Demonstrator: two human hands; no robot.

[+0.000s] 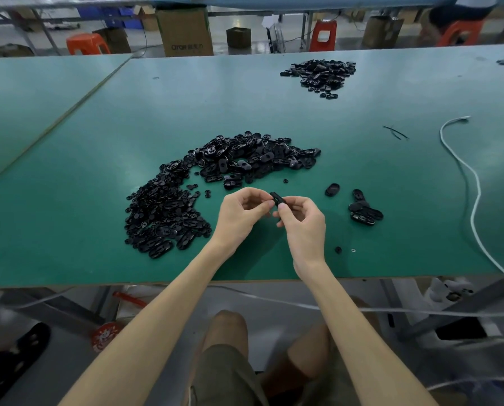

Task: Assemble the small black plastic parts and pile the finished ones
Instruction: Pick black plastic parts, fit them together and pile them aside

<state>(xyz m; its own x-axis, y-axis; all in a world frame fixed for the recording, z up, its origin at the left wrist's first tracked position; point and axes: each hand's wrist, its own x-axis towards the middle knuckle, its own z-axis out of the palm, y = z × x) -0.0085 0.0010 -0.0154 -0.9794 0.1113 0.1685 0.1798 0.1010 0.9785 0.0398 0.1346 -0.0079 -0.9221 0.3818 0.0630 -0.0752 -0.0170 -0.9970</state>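
Hands meet over the green table [69,148], near the middle of its near edge, both forearms reaching in from below. The left hand [239,210] and the right hand [300,218] have their fingers curled, and both pinch one small black part [277,198] between thumb and fingertips, held just above the surface. The fingertips cover most of that part, so I cannot tell whether it is one piece or two. A large heap of loose parts [215,183] lies left of the hands and beyond them. A small pile [364,210] sits to the right. A white cable [476,200] runs off the table's right near corner, cut off.
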